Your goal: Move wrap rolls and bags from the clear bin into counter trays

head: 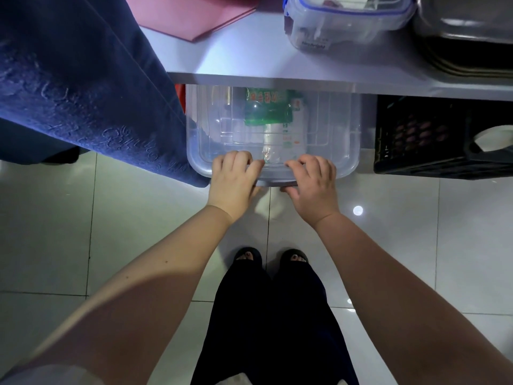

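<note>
A clear plastic bin (341,140) sits on the tiled floor, half under the white counter (249,62). Inside it lie a green printed bag (268,112) and a clear wrap roll (273,143) beside a white printed pack (295,126). My left hand (233,182) grips the bin's near rim left of centre, fingers curled over the edge. My right hand (313,184) grips the same rim right of centre, thumb under the lip.
A dark blue cloth (83,87) hangs down at the left, touching the bin's left corner. A black crate (433,140) stands to the bin's right. On the counter are a pink folder (194,12), a lidded clear box (344,23) and stacked metal trays (469,37).
</note>
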Motion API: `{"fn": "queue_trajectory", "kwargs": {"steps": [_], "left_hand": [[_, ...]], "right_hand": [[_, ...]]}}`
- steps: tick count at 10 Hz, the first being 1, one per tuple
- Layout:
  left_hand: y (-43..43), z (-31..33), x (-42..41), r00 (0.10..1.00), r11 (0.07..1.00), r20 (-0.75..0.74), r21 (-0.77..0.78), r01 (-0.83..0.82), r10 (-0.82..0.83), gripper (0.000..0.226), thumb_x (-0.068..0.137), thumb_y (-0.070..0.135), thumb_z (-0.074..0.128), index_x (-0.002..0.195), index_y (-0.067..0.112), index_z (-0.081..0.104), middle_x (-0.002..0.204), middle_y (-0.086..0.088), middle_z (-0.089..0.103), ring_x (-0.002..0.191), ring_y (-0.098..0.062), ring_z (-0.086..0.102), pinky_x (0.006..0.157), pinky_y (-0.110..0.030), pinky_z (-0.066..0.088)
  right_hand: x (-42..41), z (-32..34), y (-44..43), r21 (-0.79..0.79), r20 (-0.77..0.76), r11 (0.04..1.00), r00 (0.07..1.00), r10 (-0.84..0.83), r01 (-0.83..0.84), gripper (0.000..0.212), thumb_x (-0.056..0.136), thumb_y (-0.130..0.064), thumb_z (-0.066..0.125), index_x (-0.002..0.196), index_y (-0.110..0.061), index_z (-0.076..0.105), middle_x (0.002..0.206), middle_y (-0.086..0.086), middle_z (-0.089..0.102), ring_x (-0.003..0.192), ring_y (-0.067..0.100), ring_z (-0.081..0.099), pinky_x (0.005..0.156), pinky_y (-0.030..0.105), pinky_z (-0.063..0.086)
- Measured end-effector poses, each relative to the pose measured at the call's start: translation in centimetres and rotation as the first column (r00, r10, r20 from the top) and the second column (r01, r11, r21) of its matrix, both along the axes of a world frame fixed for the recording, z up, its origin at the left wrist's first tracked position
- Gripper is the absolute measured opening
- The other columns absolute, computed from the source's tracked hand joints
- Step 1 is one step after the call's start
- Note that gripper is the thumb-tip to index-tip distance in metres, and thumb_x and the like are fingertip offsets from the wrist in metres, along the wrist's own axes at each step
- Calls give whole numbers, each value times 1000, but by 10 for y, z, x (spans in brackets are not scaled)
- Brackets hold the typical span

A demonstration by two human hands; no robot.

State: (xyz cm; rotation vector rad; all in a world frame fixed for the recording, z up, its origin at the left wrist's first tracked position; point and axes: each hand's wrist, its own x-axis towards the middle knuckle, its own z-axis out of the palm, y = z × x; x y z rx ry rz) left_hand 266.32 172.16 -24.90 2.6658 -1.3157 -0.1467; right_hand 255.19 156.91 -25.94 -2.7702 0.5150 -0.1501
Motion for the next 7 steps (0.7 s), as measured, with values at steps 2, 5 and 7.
{"fn": "queue_trajectory", "kwargs": {"steps": [2, 5, 7], "left_hand": [[-4, 3, 6, 997, 999, -77, -40, -27, 24, 37, 75, 31, 76, 104, 11, 65, 95, -14, 59, 88, -35, 54, 76, -43, 39], [-29, 55, 14, 996, 986, -68, 164, -39, 50, 42, 84, 27, 60, 125, 19, 49, 117, -7, 52, 109, -32, 44, 92, -44, 31], [-51, 184, -2, 990, 989, 45, 69, 134, -137, 45, 84, 28, 59, 126, 17, 50, 117, -9, 54, 106, -33, 47, 90, -42, 33]], "right_hand": [[9, 4, -2, 63, 14, 997, 999, -44, 43, 34, 73, -21, 76, 104, -12, 66, 101, 11, 61, 95, 35, 51, 88, 35, 26], [30, 55, -6, 119, -107, 986, 989, -100, 113, 39, 79, -23, 71, 116, -18, 62, 115, 6, 59, 112, 31, 45, 97, 40, 27], [-15, 193, -29, 83, 38, 984, 986, -163, 159, 33, 76, -17, 72, 108, -13, 66, 109, 9, 63, 103, 35, 53, 89, 43, 39]]}}
